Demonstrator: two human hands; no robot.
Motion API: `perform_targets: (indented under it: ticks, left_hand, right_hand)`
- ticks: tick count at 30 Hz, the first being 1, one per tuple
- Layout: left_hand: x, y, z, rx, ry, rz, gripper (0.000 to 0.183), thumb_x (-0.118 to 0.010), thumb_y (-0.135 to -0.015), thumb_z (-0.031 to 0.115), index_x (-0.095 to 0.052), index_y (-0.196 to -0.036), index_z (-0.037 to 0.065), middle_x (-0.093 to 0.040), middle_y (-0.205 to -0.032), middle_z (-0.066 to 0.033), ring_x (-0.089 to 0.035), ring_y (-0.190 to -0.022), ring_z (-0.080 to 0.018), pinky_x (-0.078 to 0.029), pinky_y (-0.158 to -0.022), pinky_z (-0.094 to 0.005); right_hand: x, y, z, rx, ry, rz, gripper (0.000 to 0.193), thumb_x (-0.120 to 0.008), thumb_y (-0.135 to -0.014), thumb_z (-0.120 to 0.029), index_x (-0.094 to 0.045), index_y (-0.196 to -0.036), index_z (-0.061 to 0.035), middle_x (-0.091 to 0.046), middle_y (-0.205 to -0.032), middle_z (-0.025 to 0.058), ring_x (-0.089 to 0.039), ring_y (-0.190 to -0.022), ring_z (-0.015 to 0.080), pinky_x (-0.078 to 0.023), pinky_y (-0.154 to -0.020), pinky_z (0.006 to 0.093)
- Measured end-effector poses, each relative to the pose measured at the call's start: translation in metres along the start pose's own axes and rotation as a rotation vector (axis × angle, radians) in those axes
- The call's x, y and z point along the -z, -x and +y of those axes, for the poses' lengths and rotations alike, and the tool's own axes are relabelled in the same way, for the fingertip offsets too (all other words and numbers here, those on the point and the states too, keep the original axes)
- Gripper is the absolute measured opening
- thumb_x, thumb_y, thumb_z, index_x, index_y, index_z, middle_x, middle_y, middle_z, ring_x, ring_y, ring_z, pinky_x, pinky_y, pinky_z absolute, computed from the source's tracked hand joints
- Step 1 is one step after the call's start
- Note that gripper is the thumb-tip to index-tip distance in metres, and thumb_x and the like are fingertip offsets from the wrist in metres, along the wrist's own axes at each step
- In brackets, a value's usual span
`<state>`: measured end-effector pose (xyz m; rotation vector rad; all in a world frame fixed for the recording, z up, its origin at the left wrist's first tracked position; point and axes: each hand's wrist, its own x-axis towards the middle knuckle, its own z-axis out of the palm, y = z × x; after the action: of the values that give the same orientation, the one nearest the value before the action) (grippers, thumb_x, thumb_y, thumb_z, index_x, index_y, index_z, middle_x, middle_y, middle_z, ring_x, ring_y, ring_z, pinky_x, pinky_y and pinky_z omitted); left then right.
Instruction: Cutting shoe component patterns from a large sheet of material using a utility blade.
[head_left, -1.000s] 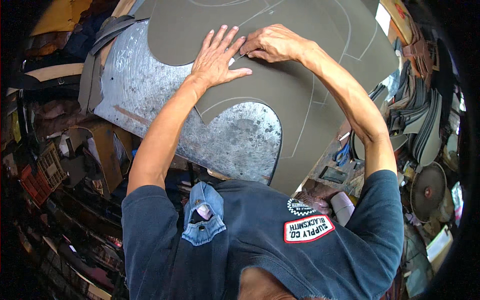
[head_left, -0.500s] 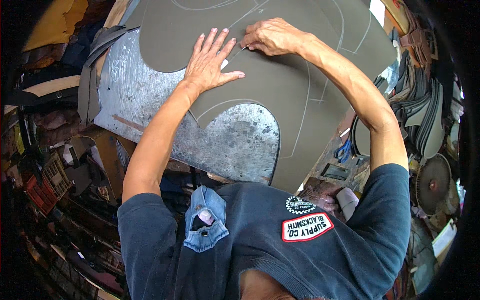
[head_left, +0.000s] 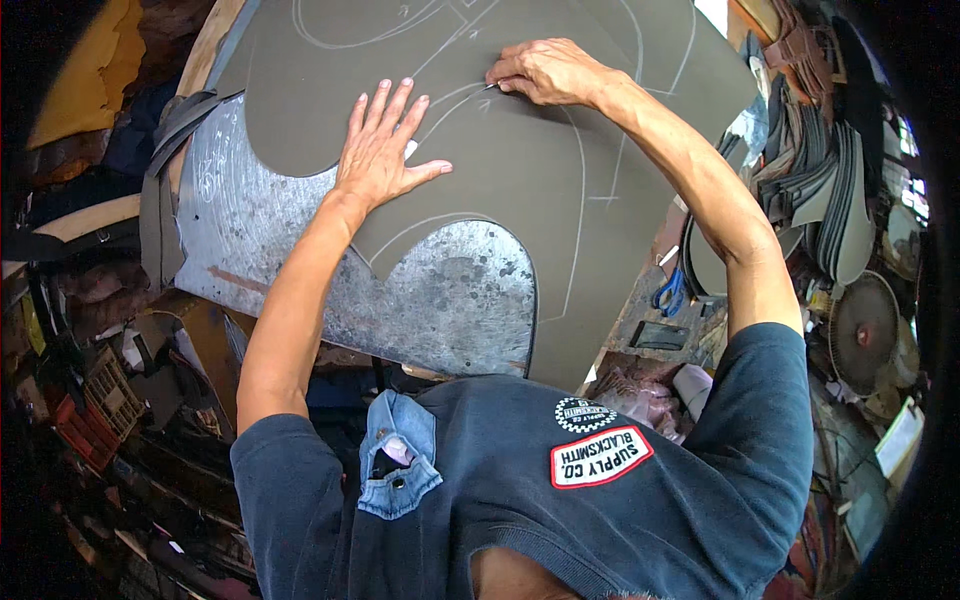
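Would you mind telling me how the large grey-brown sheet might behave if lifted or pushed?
The sheet would probably sag, as it looks broad and thin-edged. It may slide fairly easily over the metal surface, which looks shiny and flat.

At right, a round fan [head_left: 863,335] stands amid clutter [head_left: 843,480].

The large smooth flat sheet [head_left: 500,180] is grey-brown in its colour, with thin white curved lines [head_left: 583,190] on it. The broad metal plate [head_left: 470,290] is silver-grey, mottled with dark spots. The dark navy short-sleeved shirt [head_left: 490,420] carries a white angular patch [head_left: 602,457] with a red border. The looped scissor handles [head_left: 673,287] are blue.
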<state>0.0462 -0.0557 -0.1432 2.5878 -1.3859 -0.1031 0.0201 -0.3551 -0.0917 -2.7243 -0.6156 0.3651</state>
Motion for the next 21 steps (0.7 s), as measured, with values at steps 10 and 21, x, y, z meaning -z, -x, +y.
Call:
perform_targets:
  ticks: [10,21]
  left_hand:
    - [-0.001,-0.001,0.000,-0.006,-0.001,-0.002,0.096,-0.063,-0.076,0.072,-0.038,-0.148,0.013,-0.023,-0.160,-0.0117,-0.016,-0.148,-0.0336,-0.013,-0.120,-0.0538]
    - [-0.001,-0.001,0.000,0.002,-0.001,-0.027,0.096,-0.063,-0.078,0.069,-0.034,-0.151,0.014,-0.021,-0.161,-0.0116,-0.013,-0.149,-0.0336,-0.011,-0.121,-0.0523]
  right_hand:
    - [-0.007,0.028,0.010,-0.168,0.000,0.030,0.027,-0.055,-0.097,-0.027,-0.068,-0.116,-0.0126,-0.067,-0.113,0.0048,-0.063,-0.106,0.0301,-0.050,-0.090,0.0423]
    - [-0.014,0.057,0.007,-0.326,-0.048,0.078,0.028,-0.058,-0.095,-0.027,-0.069,-0.117,-0.0135,-0.068,-0.115,0.0076,-0.062,-0.108,0.0311,-0.049,-0.094,0.0431]
